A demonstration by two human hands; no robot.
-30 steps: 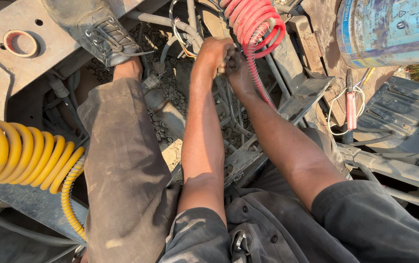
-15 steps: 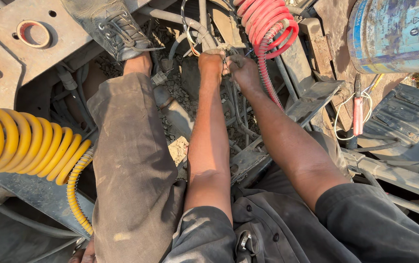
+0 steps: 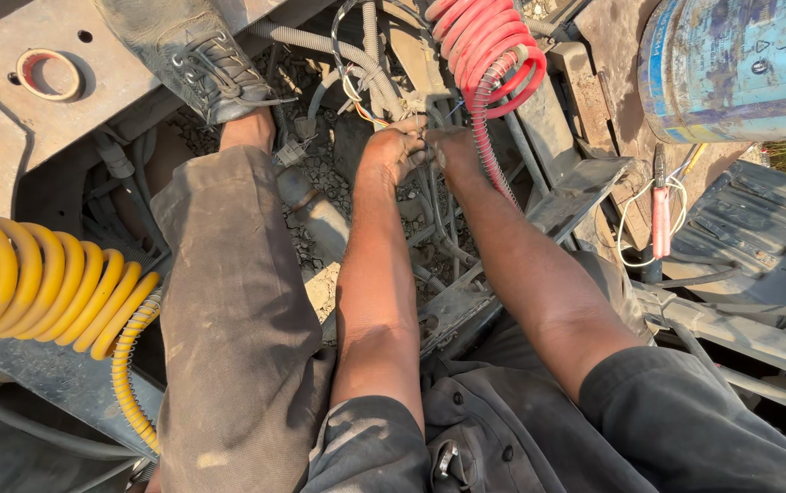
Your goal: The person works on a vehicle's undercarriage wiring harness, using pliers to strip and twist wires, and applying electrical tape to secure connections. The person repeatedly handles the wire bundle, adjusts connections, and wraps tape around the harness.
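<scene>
My left hand (image 3: 395, 146) and my right hand (image 3: 452, 144) meet over a bundle of thin coloured wires (image 3: 367, 111) deep between the frame rails of a vehicle. Both hands pinch the wire ends where they come out of grey ribbed conduit (image 3: 373, 36). A red coiled air hose (image 3: 489, 50) hangs just right of my right hand, touching the wrist. My left leg in dirty grey trousers (image 3: 228, 301) stretches forward, its worn shoe (image 3: 194, 57) resting on a rusty steel plate (image 3: 36, 119).
A yellow coiled hose (image 3: 36, 283) lies at the left. Red-handled pliers (image 3: 660, 210) and a loop of white wire lie on a ledge at the right. A blue drum (image 3: 731, 68) stands at the upper right. Gravel shows below the frame.
The view has dropped and shifted slightly, so the hands sit lower in the picture. Both hands stay together on the wires, fingers working in small motions.
</scene>
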